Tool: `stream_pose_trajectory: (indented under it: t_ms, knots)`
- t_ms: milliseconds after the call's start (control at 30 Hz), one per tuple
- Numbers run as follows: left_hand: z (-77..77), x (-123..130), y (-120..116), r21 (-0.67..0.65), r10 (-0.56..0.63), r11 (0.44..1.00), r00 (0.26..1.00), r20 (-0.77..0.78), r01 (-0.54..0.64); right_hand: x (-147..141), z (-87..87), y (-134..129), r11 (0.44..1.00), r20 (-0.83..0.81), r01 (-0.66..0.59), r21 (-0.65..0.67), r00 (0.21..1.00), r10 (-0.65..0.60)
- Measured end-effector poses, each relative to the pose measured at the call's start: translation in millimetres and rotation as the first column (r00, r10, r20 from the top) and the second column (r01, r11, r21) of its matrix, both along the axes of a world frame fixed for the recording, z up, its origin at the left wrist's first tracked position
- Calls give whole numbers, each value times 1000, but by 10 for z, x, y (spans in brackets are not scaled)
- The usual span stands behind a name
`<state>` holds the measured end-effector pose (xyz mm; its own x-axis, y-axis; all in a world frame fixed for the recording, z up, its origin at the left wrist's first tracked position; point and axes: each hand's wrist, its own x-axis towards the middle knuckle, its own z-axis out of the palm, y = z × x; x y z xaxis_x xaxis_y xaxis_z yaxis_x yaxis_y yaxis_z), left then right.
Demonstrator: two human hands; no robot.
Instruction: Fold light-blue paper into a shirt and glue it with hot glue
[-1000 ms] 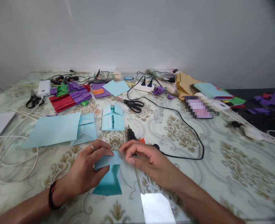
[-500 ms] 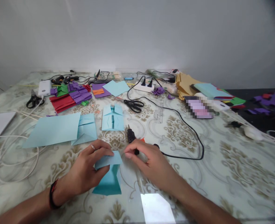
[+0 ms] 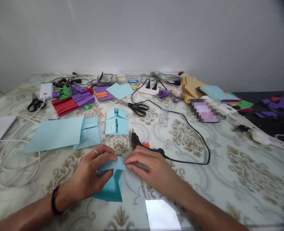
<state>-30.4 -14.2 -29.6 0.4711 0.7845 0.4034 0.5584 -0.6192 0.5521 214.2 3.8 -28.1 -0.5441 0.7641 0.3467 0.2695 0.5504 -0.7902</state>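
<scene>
A folded light-blue paper [image 3: 111, 189] lies at the near middle of the table, its upper flap raised. My left hand [image 3: 93, 171], with a ring and a dark wristband, is closed on that flap from the left, fingers on top and thumb below. At the flap's right corner, my right hand [image 3: 149, 165] pinches the edge between thumb and fingertips. A black glue gun [image 3: 135, 138] with an orange trigger lies just beyond the right hand, partly hidden by it. Farther off sits a folded light-blue paper piece [image 3: 116, 123] with a small rolled bit standing on it.
Blue sheets [image 3: 55, 134] lie to the left, near a white cable [image 3: 21, 141]. Black scissors [image 3: 139, 109], a clear ruler [image 3: 164, 117] and a white power strip [image 3: 148, 90] are farther back. The glue gun's cord [image 3: 187, 122] loops right. Folded coloured papers [image 3: 67, 104] lie back left.
My right hand has moved left and closed on the flap's right corner. The folded paper has shifted slightly left. My left hand keeps its hold.
</scene>
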Motion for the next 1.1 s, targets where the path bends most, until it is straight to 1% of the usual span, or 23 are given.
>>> stream_pose_trajectory:
  t_ms: [133, 233, 300, 433, 567, 633, 667, 800, 867, 900, 967, 1100]
  knots:
    - [7, 8, -6, -14, 7, 1000, 1000, 6, -7, -5, -19, 9, 998, -32, -23, 65, 999, 26]
    - [9, 9, -7, -8, 9, 1000, 1000, 7, -9, 1, -2, -3, 998, -18, -23, 56, 1000, 24]
    - [4, 6, -6, -1, 9, 1000, 1000, 7, -9, 9, 20, -16, 1000, -4, -16, 12, 1000, 16]
    - [-8, 1, -3, 11, 4, 1000, 1000, 10, -4, 27, 79, -23, 989, 2, -17, -146, 1000, 17]
    - [-6, -1, -2, 19, -5, 1000, 1000, 7, 5, 45, 132, 1, 962, -80, -52, -268, 996, 32]
    - [-6, -2, -4, 20, -4, 1000, 1000, 13, 4, 60, 138, 10, 933, -164, -103, -344, 985, 48]
    - [-9, -3, -5, 16, 0, 1000, 1000, 12, 0, 68, 134, 12, 909, -212, -138, -394, 976, 56]
    - [-27, -12, -11, 7, 8, 1000, 1000, 0, -8, 100, 100, 5, 767, -361, -268, -583, 931, 51]
    - [-32, -14, -11, 9, 4, 1000, 1000, -2, -4, 106, 92, 2, 723, -389, -293, -626, 920, 36]
    - [-31, -14, -10, 11, 2, 1000, 1000, -3, -2, 106, 93, 2, 716, -395, -294, -633, 918, 28]
    - [-24, -11, -9, 13, 5, 1000, 1000, -1, -5, 102, 104, 5, 732, -386, -275, -623, 922, 18]
    - [-5, -6, -9, 9, 5, 1000, 1000, 10, -5, 87, 132, 11, 819, -261, -140, -557, 965, -12]
